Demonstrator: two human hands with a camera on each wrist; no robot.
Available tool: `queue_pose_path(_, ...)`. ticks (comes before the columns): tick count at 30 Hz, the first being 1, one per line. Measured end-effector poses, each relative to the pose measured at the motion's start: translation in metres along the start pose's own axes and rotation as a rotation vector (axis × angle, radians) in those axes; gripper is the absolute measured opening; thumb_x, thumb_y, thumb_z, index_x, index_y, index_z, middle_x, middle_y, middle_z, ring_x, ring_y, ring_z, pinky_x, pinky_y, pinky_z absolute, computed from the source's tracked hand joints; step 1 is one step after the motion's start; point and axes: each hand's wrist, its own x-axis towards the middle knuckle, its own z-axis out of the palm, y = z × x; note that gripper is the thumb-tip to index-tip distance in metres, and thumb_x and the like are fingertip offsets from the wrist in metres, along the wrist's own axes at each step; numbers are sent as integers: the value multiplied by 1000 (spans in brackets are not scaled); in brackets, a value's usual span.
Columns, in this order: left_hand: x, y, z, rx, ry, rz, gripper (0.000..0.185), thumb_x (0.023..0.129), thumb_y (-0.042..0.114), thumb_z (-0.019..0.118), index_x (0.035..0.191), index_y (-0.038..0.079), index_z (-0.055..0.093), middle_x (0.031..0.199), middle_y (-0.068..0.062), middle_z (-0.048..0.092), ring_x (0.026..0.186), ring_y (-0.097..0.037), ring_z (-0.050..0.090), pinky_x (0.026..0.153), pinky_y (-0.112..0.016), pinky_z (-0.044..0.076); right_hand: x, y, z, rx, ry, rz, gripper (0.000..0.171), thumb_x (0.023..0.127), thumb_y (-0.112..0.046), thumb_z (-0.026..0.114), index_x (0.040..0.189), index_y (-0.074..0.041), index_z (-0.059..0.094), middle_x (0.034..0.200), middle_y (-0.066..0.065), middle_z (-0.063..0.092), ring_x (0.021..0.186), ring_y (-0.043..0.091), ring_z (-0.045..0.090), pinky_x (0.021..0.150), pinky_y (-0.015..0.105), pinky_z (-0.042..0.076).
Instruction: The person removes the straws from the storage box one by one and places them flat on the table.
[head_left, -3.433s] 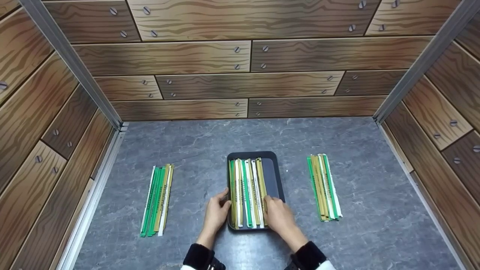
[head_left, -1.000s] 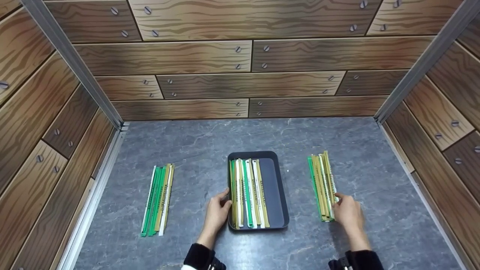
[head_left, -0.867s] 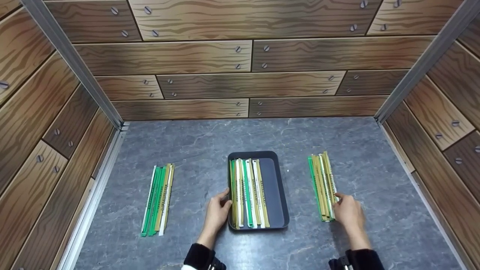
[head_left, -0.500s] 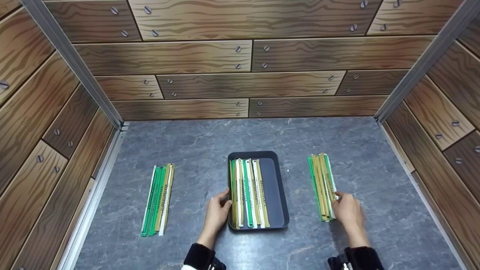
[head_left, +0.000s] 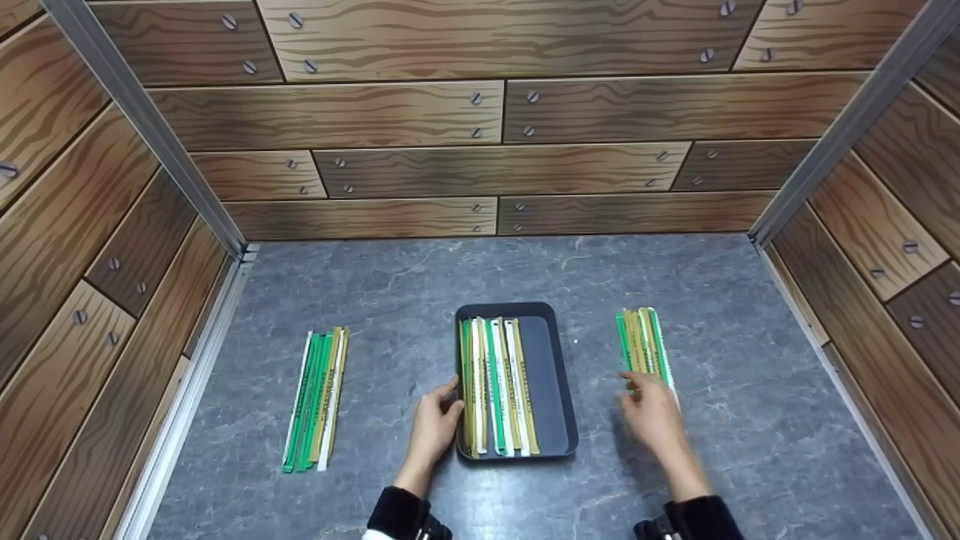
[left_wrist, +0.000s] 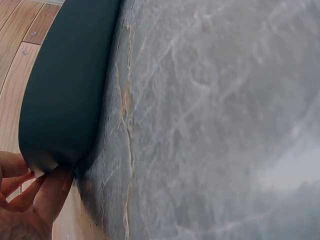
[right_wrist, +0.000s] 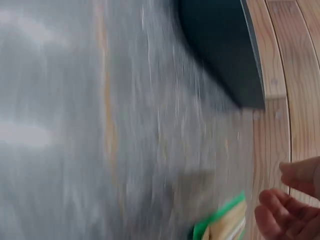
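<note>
A dark tray (head_left: 504,307) lies on the grey slab, with several green, white and tan paper strips (head_left: 495,386) lined up in its left half. My left hand (head_left: 436,418) rests against the tray's left wall near the front corner, fingers straight. The left wrist view shows those fingers (left_wrist: 47,190) touching the tray (left_wrist: 65,100) from outside. My right hand (head_left: 649,409), blurred, hovers over the near end of a right pile of strips (head_left: 641,341), fingers loose and holding nothing I can see. In the right wrist view, its fingers (right_wrist: 285,205) hang beside the pile's end (right_wrist: 225,225).
A third pile of green, white and tan strips (head_left: 315,397) lies on the slab to the left. Wood-patterned walls (head_left: 495,120) enclose the slab on three sides, with metal posts in the far corners. The tray's right half (head_left: 551,375) is bare.
My right hand left the tray, went to the right pile's right edge, and has now swept left over that pile's near end. My left hand and the tray have not moved.
</note>
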Motion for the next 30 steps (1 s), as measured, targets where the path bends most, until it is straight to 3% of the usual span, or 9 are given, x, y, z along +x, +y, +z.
queue_pose_path(4,0,0,0,-9,-6,-2,43,87,-5,65,130,-7,58,129,-22,59,123,-39,52,105,-49,39,-1,-24,18,-5,-44,-86,31,83,0,74,114,2,69,96,15,66,79,25,66,69,40,57)
queue_pose_path(12,-1,-1,0,-6,-2,-3,42,88,-5,64,129,-6,59,129,-22,60,123,-38,52,104,-49,40,-9,-69,54,-45,-229,-199,32,85,-7,73,116,-3,68,101,8,67,78,15,61,69,28,55)
queue_pose_path(15,-1,0,0,-1,-1,5,42,88,-6,64,129,-6,59,128,-23,60,123,-38,53,104,-49,40,-13,-77,66,-112,-211,-239,26,83,-7,75,108,-3,71,94,7,66,76,17,64,63,26,55)
queue_pose_path(20,0,0,0,6,-6,3,42,88,-5,64,129,-5,59,129,-23,59,124,-39,52,105,-49,40,-17,-80,83,-206,-143,-274,23,78,-6,78,100,-1,72,84,10,65,70,26,65,56,36,56)
queue_pose_path(24,0,0,0,2,-7,-3,42,88,-5,64,129,-5,59,129,-23,59,124,-39,51,105,-50,38,-19,-80,90,-219,-121,-296,19,79,-5,76,96,0,71,81,14,65,67,32,65,54,43,55)
queue_pose_path(30,0,0,-1,-1,-10,2,42,87,-5,65,129,-6,58,131,-22,58,125,-40,51,106,-50,38,-19,-79,95,-217,-112,-286,12,77,2,71,88,-1,68,75,13,64,63,33,64,51,44,52)
